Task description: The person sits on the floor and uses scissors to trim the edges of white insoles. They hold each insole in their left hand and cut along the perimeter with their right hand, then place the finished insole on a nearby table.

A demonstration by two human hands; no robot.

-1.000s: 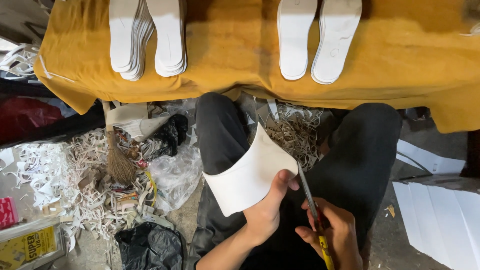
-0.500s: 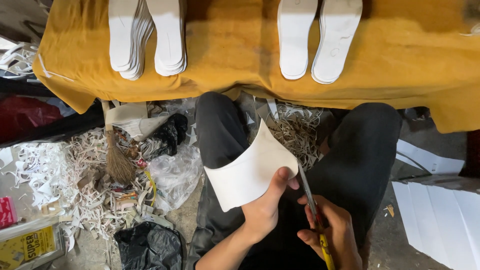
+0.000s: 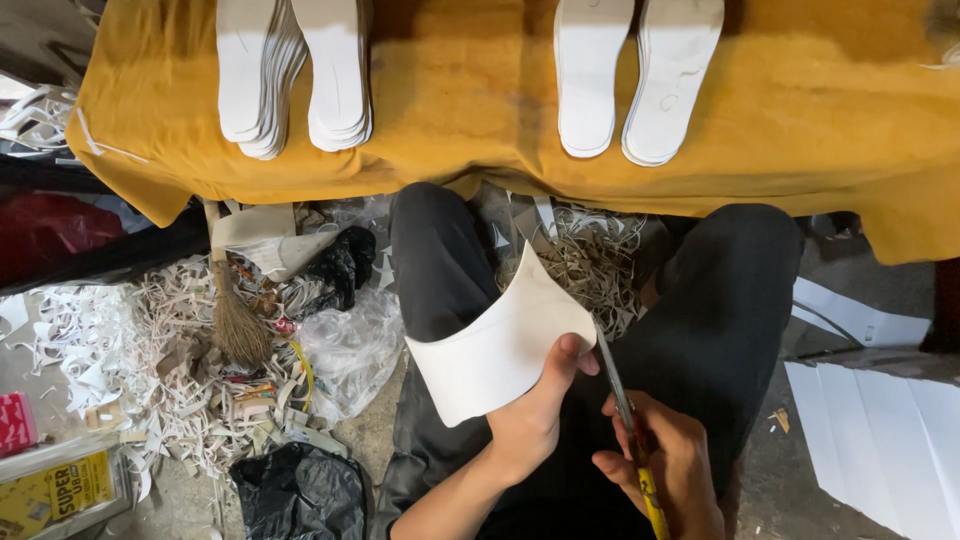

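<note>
My left hand grips a curved white sheet piece by its right edge, held over my lap. My right hand is closed around yellow-handled scissors, whose blades run up against the sheet's right edge beside my left thumb. Both hands sit between my knees in dark trousers. On the mustard-yellow cloth above lie stacks of white insole shapes at the left and two more at the right.
White paper trimmings litter the floor at left, with a small broom, a clear plastic bag and a black bag. Flat white sheets lie stacked at the right. More trimmings lie between my knees.
The sheet has shifted slightly in my left hand and the scissors have edged along its right side; otherwise the scene is the same.
</note>
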